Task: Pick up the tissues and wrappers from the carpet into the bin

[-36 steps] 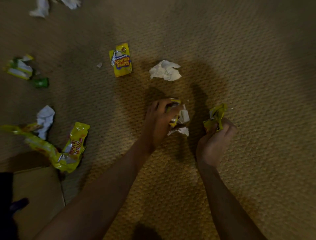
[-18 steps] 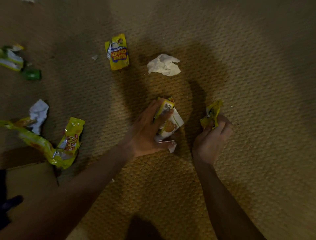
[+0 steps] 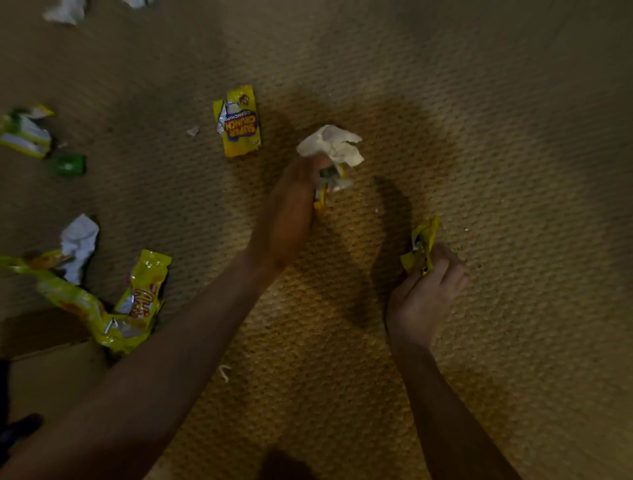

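Nearest, the right hand (image 3: 424,298) pinches a crumpled yellow wrapper (image 3: 422,245) in curled fingers, above the carpet (image 3: 513,171). Farther out, the left hand (image 3: 291,209) grips a wadded wrapper (image 3: 330,181), its fingertips at a white tissue (image 3: 334,144). Beyond lies a Super Crunch wrapper (image 3: 239,121)

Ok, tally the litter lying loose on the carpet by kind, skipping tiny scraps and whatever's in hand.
Tissues: 4
Wrappers: 5
Total: 9
Left out: the bundle in the left hand, the yellow wrapper in the right hand.
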The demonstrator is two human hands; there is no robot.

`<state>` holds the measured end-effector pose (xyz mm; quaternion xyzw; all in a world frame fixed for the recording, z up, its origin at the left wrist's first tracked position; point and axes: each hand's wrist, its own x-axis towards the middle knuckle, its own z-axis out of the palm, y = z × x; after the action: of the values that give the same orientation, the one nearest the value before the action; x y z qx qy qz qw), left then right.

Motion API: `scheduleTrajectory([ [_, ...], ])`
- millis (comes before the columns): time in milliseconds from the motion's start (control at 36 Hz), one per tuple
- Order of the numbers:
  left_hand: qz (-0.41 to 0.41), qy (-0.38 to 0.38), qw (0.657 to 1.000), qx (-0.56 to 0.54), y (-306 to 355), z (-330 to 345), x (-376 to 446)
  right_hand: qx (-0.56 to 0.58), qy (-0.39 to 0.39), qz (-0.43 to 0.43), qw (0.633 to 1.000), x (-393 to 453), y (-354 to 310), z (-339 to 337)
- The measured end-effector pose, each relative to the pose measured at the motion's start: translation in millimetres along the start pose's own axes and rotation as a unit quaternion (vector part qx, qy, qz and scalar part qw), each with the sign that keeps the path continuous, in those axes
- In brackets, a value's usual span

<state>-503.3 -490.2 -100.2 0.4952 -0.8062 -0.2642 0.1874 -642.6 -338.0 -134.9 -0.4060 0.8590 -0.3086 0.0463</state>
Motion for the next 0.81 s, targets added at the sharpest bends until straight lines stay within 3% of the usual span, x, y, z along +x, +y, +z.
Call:
scheduleTrajectory([
  [83, 0.012, -0.005, 0.998, -0.062, 6.1, -9.7, 22.6, -0.003, 0.001, -0.004, 1.0, 0.2, -1.5, -0.9],
  [194, -0.013, -0.079, 0.997, -0.008, -1.8, -5.3, 33.8, -0.01, -0.002, -0.006, 1.0, 0.2, -1.9, -1.3],
  [361, -0.068, -0.074, 0.995, -0.019, -1.0, 1.6, 29.6, -0.025, -0.015, -0.01, 1.0, 0.5, -3.5, -1.0],
  [472, -0.118, -0.048, 0.992, 0.007, 12.4, 0.6, 5.5, -0.027, -0.018, -0.015, 0.999, -0.8, -4.1, -1.9],
  [667, -0.191, -0.006, 0.98, -0.052, 52.0, -48.6, -59.0, -0.02, -0.057, 0.045, 0.997, 1.9, -13.2, -14.2],
  [806, -0.252, 0.045, 0.965, -0.052, 68.0, -102.7, -97.6, 0.063, -0.092, 0.106, 0.988, -13.5, -31.9, -34.1],
])
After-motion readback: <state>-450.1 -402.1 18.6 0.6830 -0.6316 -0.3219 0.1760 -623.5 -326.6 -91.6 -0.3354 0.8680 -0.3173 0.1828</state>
